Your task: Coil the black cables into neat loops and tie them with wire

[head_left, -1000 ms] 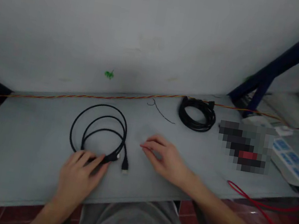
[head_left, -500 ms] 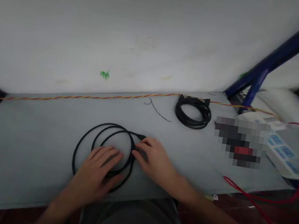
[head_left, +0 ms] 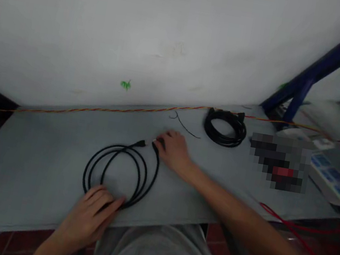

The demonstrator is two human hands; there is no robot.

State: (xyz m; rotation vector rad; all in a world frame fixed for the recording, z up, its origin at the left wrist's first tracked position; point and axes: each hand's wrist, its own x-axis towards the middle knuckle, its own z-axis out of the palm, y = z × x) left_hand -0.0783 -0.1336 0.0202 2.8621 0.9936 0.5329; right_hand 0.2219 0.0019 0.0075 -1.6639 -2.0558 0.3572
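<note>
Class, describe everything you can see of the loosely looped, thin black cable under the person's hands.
The loosely looped, thin black cable has a smooth, plastic-looking jacket and lies in overlapping rings on the flat grey tabletop. One black plug with a paler tip rests at the far side, pointing right. The other black plug is at the bare right hand's fingertips. The bare left hand covers part of the near edge; whether it grips is unclear.

No readable text, brand or number. Green scribble [head_left: 125, 84] on white wall [head_left: 77, 20]: can't be read as letters or sign. Blue patches [head_left: 321, 160] on pale unit [head_left: 326, 188], far right: too blurred for any wording.
</note>
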